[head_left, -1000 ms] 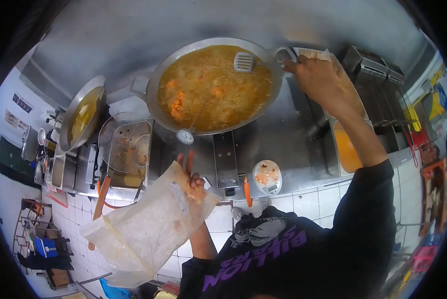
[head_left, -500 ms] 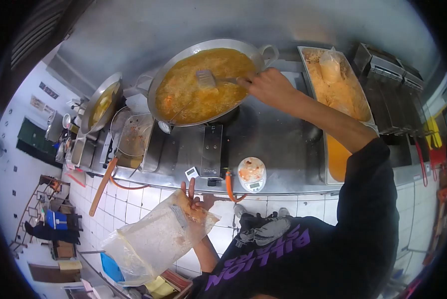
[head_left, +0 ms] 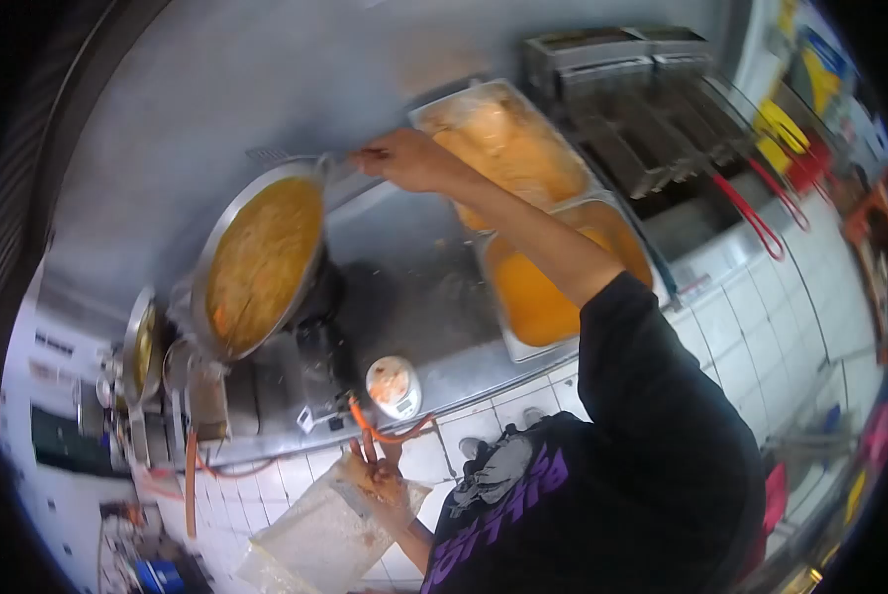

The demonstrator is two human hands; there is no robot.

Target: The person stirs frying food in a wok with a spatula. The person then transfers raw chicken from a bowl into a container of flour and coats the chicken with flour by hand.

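My right hand is closed on the handle of a slotted spatula, whose blade shows beyond the far rim of the wok. Hot-looking oil with some orange food fills the large wok. My left hand hangs low, in front of the counter edge, with its fingers gripping a clear plastic bag; one or two fingers stick up. A small scale with an orange-smeared top stands on the counter between my hands.
Right of the wok are a tray of orange breading and a tub of orange liquid. Fryer baskets with red handles lie beyond them. A second wok and a wooden handle are at the left.
The view has turned toward the right. My right hand has lifted the spatula out of the oil, up to the wok's far rim. My left hand still holds the bag.
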